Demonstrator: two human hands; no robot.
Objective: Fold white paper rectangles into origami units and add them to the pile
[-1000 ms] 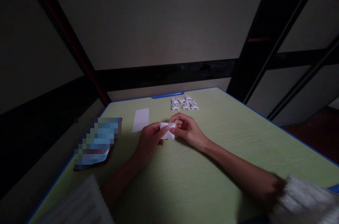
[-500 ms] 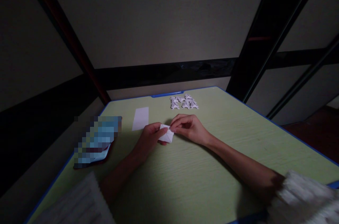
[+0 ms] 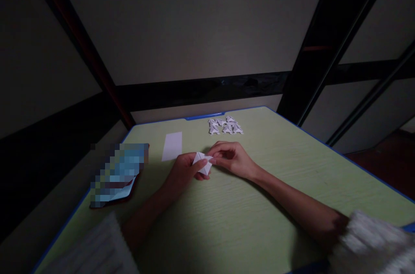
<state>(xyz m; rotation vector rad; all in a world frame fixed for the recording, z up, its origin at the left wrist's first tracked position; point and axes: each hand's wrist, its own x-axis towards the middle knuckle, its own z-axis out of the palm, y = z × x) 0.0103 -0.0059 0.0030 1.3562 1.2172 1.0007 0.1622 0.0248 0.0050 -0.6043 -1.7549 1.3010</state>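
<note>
Left hand (image 3: 185, 169) clamped folded paper (image 3: 206, 169), right hand (image 3: 236, 159) pinched its corner; paper figures (image 3: 237, 129) lay beyond folded paper.

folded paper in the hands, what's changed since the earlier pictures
The folded paper has turned from square-on to aslant and shifted slightly left. The left hand and right hand still hold it. The loose sheet and small folded pieces stayed put.
</note>
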